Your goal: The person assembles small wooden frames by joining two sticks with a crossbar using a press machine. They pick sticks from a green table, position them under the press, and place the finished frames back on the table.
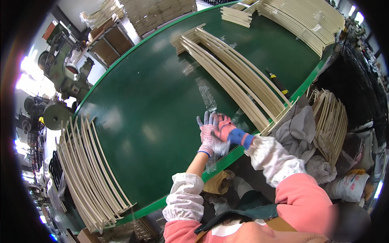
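Observation:
Over the near edge of the green table, my two gloved hands meet. My left hand [208,133], in a striped pale glove, has its fingers stretched out toward the far side. My right hand [225,128], in a coral and blue glove, lies against the left hand's side, fingers extended and partly overlapping it. Crumpled clear plastic film [220,149] shows just below the hands; whether either one grips it is hidden. Beyond the fingertips lies a strip of clear tape [206,95]. To the right of the hands rests a bundle of long, pale, curved slats [231,81].
A black and yellow cutter [278,83] lies by the right table edge. Stacked pale slats [302,22] stand at the far right, and more curved rods [87,170] at the left. Beyond the table are cardboard boxes [111,42] and a green machine [67,69].

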Available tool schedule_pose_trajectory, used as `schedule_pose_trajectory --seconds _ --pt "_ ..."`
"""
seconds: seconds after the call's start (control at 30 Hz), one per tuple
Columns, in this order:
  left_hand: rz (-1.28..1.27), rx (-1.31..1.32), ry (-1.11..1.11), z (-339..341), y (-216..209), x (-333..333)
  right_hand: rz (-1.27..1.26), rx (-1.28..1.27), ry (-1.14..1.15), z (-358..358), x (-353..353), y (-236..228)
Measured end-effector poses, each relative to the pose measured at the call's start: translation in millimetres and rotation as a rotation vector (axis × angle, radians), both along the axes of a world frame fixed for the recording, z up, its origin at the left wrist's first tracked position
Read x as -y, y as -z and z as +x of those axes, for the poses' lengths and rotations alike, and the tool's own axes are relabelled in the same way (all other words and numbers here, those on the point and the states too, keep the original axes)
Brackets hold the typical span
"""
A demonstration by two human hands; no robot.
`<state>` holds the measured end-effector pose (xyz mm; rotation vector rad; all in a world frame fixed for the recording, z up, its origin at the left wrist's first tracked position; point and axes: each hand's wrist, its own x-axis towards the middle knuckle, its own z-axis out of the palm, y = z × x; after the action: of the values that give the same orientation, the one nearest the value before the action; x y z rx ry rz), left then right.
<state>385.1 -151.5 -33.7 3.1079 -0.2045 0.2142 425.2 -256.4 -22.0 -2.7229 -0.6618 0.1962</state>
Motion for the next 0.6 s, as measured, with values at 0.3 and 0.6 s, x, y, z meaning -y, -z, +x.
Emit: schedule_pose_trajectory --seconds 0.3,0.6 --pt "-0.819 0.164 -0.141 36 17 5 0.79 -0.785 0.012 280 116 -76" --pt "-2.434 -0.054 -0.516 104 36 43 0.861 -0.592 -0.528 307 95 19"
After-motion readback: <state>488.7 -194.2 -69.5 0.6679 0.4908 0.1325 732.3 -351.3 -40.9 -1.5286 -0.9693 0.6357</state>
